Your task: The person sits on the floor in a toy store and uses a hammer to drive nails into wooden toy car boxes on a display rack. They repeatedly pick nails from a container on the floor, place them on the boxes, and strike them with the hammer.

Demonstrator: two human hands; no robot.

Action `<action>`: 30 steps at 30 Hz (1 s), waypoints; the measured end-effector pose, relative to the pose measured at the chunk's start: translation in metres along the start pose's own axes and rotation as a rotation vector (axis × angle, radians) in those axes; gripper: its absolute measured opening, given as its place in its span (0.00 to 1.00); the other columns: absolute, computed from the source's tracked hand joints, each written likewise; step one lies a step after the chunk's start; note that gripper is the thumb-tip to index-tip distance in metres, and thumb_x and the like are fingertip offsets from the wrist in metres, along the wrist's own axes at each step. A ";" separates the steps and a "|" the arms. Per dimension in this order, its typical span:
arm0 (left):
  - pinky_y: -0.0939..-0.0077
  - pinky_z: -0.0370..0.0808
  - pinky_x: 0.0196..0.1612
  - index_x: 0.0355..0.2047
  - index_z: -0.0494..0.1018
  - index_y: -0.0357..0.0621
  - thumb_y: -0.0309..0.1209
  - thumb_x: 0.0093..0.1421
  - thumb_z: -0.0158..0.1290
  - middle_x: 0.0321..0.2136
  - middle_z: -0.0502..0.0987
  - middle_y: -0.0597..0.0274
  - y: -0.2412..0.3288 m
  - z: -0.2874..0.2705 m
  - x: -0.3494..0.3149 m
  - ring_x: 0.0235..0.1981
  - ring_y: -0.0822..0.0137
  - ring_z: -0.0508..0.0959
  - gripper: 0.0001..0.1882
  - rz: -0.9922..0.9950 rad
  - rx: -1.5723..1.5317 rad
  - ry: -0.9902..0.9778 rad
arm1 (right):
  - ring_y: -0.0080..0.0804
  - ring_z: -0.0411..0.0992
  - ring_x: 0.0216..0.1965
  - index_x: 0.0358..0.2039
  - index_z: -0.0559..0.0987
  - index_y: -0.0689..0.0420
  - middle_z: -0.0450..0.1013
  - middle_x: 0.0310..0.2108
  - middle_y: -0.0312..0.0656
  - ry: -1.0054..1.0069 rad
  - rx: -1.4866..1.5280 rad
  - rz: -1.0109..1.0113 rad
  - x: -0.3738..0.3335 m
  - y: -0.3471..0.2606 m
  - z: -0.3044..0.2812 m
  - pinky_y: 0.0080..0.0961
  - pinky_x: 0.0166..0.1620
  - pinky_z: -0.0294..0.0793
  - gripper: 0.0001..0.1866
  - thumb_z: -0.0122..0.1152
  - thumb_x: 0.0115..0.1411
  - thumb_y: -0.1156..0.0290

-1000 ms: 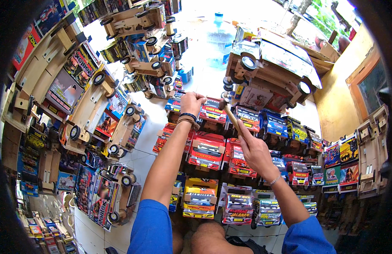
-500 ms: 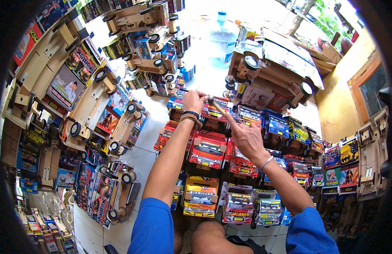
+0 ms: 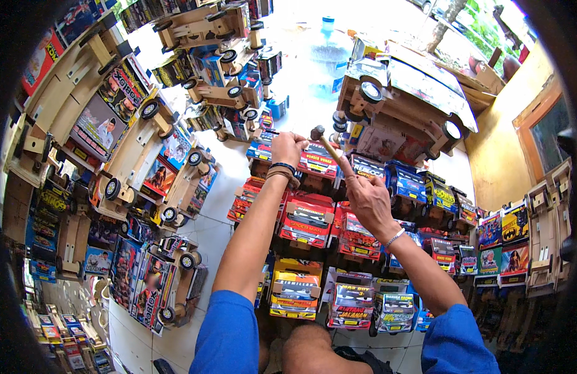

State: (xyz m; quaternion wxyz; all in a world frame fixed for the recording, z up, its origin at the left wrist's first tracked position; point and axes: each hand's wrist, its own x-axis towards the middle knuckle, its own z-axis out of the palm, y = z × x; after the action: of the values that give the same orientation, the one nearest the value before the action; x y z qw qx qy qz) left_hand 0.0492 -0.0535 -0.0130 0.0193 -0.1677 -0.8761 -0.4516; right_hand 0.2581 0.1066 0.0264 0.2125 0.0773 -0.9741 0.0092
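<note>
My right hand (image 3: 369, 202) is wrapped round the wooden handle of a hammer (image 3: 329, 149). The hammer's dark head (image 3: 317, 132) is raised a little to the right of my left hand, apart from it. My left hand (image 3: 288, 149) is closed in a fist, with a thin dark rod (image 3: 270, 131) sticking out on its left side; what kind of rod it is I cannot make out. Beneath both hands stand rows of colourful toy trucks (image 3: 306, 219), among them a red one (image 3: 318, 160) just below the hammer.
On the left, wooden toy trucks lie stacked on their sides, wheels (image 3: 112, 189) showing. A larger toy truck (image 3: 388, 112) rests tilted at the far right. Beyond stands a clear water jug (image 3: 328, 62) on the white floor. A yellow wall (image 3: 506, 118) and more trucks (image 3: 513, 237) border the right.
The hammer head has lifted up and away from beside my left fist. My right hand has tipped back slightly, while my left hand has hardly moved.
</note>
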 end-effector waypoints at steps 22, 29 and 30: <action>0.68 0.78 0.35 0.32 0.86 0.43 0.34 0.55 0.66 0.27 0.84 0.52 0.003 -0.007 -0.002 0.29 0.61 0.84 0.09 0.010 -0.024 -0.042 | 0.33 0.69 0.22 0.74 0.57 0.51 0.70 0.22 0.37 -0.078 -0.074 -0.049 -0.002 0.011 0.007 0.34 0.34 0.68 0.37 0.55 0.66 0.72; 0.71 0.79 0.37 0.34 0.86 0.42 0.35 0.56 0.65 0.27 0.85 0.55 0.002 -0.003 0.000 0.30 0.65 0.86 0.10 -0.020 -0.053 -0.043 | 0.33 0.70 0.22 0.74 0.57 0.48 0.71 0.21 0.38 -0.080 -0.052 -0.037 0.000 0.013 0.004 0.33 0.33 0.68 0.36 0.56 0.66 0.71; 0.72 0.79 0.38 0.34 0.86 0.41 0.34 0.56 0.65 0.27 0.85 0.56 0.002 -0.004 0.001 0.30 0.66 0.86 0.10 -0.040 -0.065 -0.049 | 0.33 0.70 0.23 0.74 0.57 0.47 0.71 0.22 0.39 -0.122 -0.080 -0.014 0.001 0.013 0.004 0.33 0.33 0.68 0.36 0.56 0.66 0.71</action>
State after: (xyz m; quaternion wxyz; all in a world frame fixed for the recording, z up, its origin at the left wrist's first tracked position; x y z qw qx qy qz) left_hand 0.0488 -0.0551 -0.0091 -0.0166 -0.1619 -0.8644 -0.4758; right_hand 0.2533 0.1194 0.0239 0.1555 0.0759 -0.9843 -0.0359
